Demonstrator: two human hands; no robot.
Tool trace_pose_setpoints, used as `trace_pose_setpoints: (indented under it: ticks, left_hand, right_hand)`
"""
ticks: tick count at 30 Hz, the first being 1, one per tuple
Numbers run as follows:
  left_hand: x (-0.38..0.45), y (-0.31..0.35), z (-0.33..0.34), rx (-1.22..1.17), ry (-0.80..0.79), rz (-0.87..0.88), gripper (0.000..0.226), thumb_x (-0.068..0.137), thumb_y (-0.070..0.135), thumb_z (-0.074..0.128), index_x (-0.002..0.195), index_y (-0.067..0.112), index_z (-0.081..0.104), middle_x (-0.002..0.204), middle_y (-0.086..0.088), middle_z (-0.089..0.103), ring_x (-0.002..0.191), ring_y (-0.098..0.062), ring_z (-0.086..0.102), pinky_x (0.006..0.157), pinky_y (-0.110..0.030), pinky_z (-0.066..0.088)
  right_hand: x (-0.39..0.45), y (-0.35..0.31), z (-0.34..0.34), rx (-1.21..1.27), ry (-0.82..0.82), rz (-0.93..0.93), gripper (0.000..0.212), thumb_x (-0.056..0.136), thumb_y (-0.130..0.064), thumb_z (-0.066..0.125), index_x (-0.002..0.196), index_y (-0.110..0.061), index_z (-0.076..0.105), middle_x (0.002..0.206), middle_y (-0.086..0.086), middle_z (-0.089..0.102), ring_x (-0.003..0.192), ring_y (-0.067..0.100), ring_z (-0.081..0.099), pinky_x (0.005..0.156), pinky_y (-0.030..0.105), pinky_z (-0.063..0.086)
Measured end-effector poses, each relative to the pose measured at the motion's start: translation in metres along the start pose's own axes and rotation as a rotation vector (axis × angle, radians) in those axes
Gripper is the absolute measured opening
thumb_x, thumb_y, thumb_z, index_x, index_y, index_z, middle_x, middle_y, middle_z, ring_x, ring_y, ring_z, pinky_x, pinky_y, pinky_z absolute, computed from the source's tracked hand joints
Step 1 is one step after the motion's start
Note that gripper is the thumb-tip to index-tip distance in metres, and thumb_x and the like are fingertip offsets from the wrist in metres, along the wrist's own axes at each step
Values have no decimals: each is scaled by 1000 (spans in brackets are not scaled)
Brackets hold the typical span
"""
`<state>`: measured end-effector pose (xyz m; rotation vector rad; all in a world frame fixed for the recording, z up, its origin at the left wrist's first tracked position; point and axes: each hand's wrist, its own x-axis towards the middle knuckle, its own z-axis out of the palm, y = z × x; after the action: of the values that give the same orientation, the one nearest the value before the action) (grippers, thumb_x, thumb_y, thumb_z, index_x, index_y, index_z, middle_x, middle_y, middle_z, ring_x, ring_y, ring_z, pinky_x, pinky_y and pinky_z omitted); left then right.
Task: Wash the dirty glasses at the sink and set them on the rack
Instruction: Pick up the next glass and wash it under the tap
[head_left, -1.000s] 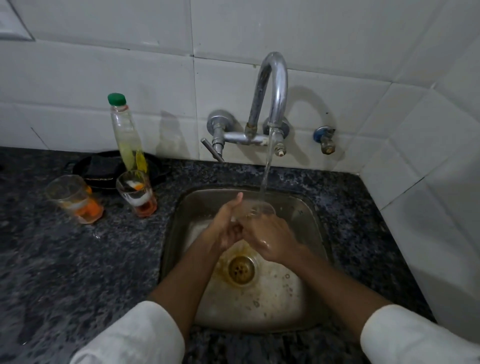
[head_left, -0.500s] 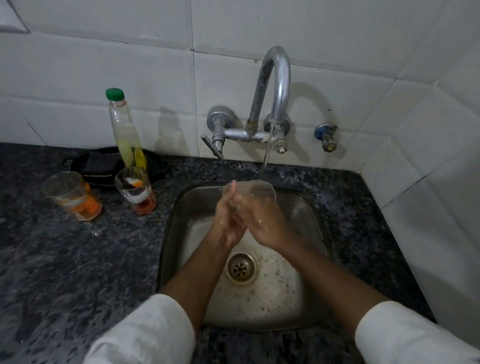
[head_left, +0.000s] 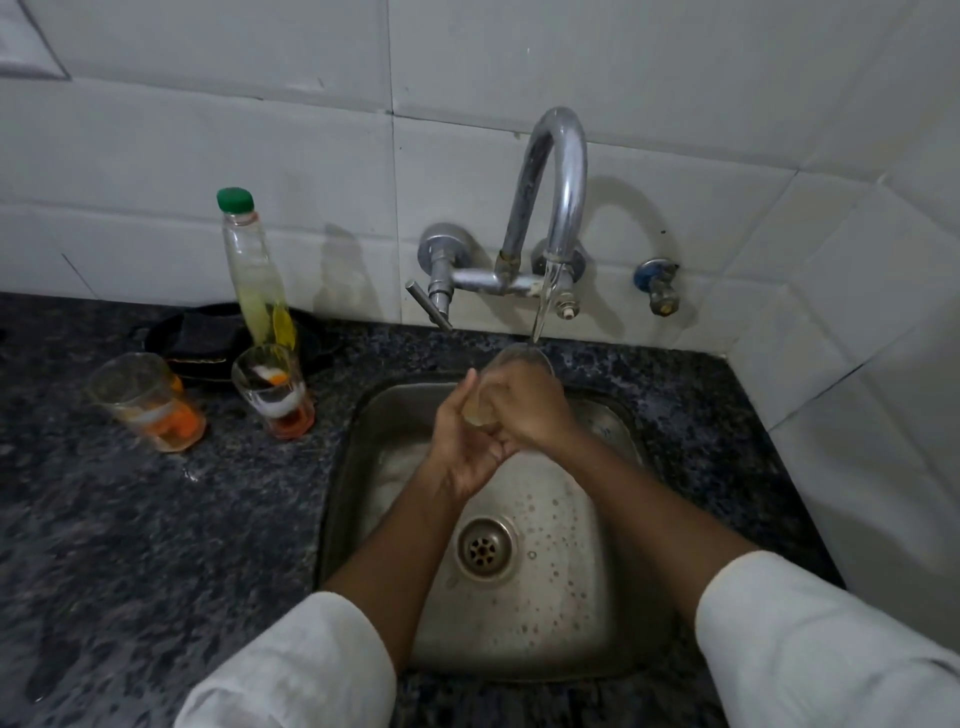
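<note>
A clear glass (head_left: 519, 357) is held over the steel sink (head_left: 613, 613), its open rim just under the water stream from the chrome tap (head_left: 558, 171). My right hand (head_left: 524, 405) wraps around the glass from the right. My left hand (head_left: 462, 441) presses against its base and side from the left, thumb up. Two dirty glasses with orange and white residue stand on the counter to the left: one (head_left: 148, 402) farther left, one (head_left: 275, 397) nearer the sink. No rack is in view.
A green-capped bottle (head_left: 254, 270) of yellowish liquid stands by the wall, with a dark dish (head_left: 202, 338) behind the dirty glasses. The tap lever (head_left: 428, 312) juts forward. A second valve (head_left: 657, 286) sits right of the tap. White tiled walls close the back and right.
Both hands have lifted the glass from low in the basin up towards the spout. The water stream now enters the glass right under the spout.
</note>
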<state>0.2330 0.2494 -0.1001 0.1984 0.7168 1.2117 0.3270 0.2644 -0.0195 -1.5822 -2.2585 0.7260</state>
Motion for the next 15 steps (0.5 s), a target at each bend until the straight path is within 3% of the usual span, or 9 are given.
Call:
trace_pose_setpoints:
  ticks: [2, 3, 5, 6, 8, 10, 11, 13, 15]
  left_hand:
    - [2, -1, 2, -36, -11, 52, 41, 88, 38, 64, 108, 3, 71, 110, -19, 67, 95, -28, 66, 79, -33, 55]
    - [-1, 5, 4, 25, -9, 61, 37, 88, 39, 66, 100, 4, 73, 101, -16, 68, 86, -26, 67, 72, -32, 55]
    - [1, 18, 4, 229, 35, -10, 42, 90, 46, 64, 96, 7, 75, 92, -14, 72, 82, -24, 68, 77, -34, 55]
    - [0, 19, 4, 311, 67, -49, 47, 90, 51, 62, 99, 7, 75, 94, -14, 74, 85, -24, 69, 80, -36, 55]
    - [-1, 9, 2, 298, 48, -38, 55, 93, 53, 57, 112, 4, 71, 107, -18, 72, 96, -29, 70, 85, -39, 56]
    - [2, -2, 0, 84, 0, 2, 44, 95, 43, 55, 103, 2, 72, 100, -19, 69, 88, -27, 66, 69, -30, 58]
    - [4, -2, -2, 25, 1, 3, 41, 95, 40, 55, 96, 3, 74, 94, -17, 70, 83, -25, 65, 66, -27, 57]
    - [5, 10, -1, 121, 12, -10, 48, 94, 44, 58, 107, 0, 74, 102, -18, 73, 92, -28, 69, 85, -37, 56]
    - [6, 18, 1, 275, 44, -79, 66, 90, 53, 63, 125, -3, 65, 119, -22, 68, 108, -33, 65, 101, -45, 49]
  right_hand:
    - [-4, 1, -1, 171, 49, 31, 19, 91, -9, 52, 87, 1, 67, 78, 13, 68, 70, 27, 65, 66, 43, 53]
    - [-11, 5, -3, 56, -1, -45, 15, 92, -9, 52, 95, -3, 65, 81, 11, 66, 71, 25, 64, 64, 39, 49]
    - [-26, 14, -4, -347, -135, -208, 21, 93, -15, 50, 112, -19, 57, 96, 7, 63, 84, 25, 63, 63, 32, 40]
    - [-30, 16, -5, -442, -123, -228, 20, 93, -18, 50, 112, -22, 57, 101, 6, 63, 88, 25, 62, 65, 31, 38]
    - [-25, 9, 9, -267, 15, -109, 16, 95, -19, 50, 96, -13, 65, 93, 8, 67, 82, 24, 63, 63, 31, 42]
    - [-19, 1, 23, 131, 218, 74, 21, 94, -16, 52, 76, -12, 64, 70, 3, 65, 63, 17, 61, 53, 25, 45]
    - [-20, 0, 24, 205, 224, 87, 21, 94, -14, 52, 77, -14, 64, 67, -1, 64, 62, 13, 61, 52, 23, 46]
    - [-23, 9, 21, -67, 4, -107, 17, 95, -16, 50, 103, -14, 65, 88, 1, 69, 80, 18, 66, 63, 28, 48]
    - [-22, 21, 14, -392, -135, -132, 27, 94, -20, 47, 119, -16, 58, 106, 7, 65, 94, 27, 63, 67, 33, 42]
